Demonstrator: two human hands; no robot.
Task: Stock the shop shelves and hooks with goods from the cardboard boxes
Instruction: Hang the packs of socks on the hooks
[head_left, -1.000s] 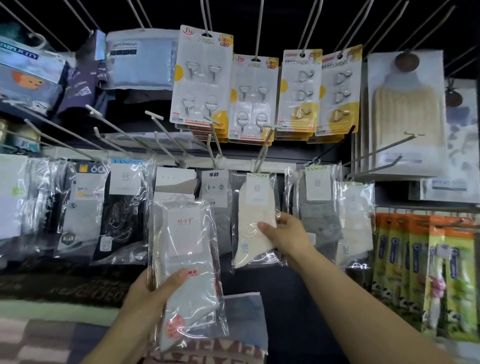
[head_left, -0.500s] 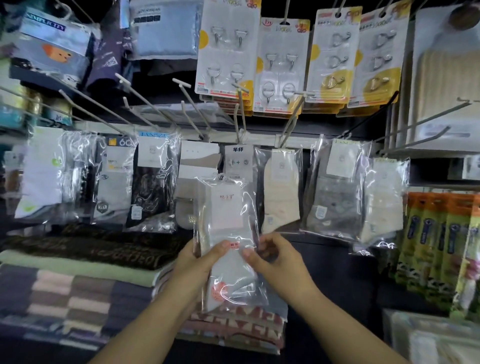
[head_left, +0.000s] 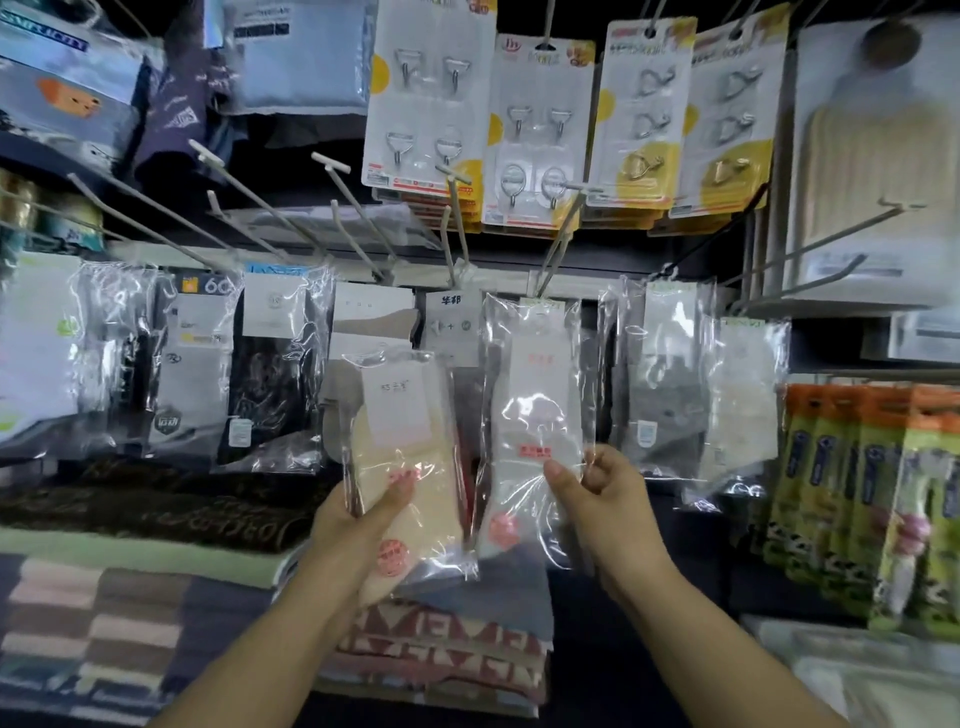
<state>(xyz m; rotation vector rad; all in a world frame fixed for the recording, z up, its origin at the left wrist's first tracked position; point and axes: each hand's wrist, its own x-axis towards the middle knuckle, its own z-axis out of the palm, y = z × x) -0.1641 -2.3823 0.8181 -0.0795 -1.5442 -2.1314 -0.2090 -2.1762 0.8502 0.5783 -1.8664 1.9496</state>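
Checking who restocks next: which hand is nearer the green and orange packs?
Right. The right hand, pinching a white sock pack, is closer to the green and orange packs; the left hand is farther left.

We take this for a small general-goods shop: above the hands, long metal display pegs (head_left: 363, 208) jut from a dark wall, hung with carded packs of adhesive hooks (head_left: 431, 98) and, lower, bagged socks (head_left: 280, 364) in clear sleeves with printed header cards. Right of the right hand (head_left: 597, 499) we note a row of identical orange-and-green packets (head_left: 857, 499). Below and left of the left hand (head_left: 358, 519), folded towels (head_left: 140, 525) lie stacked as stock.
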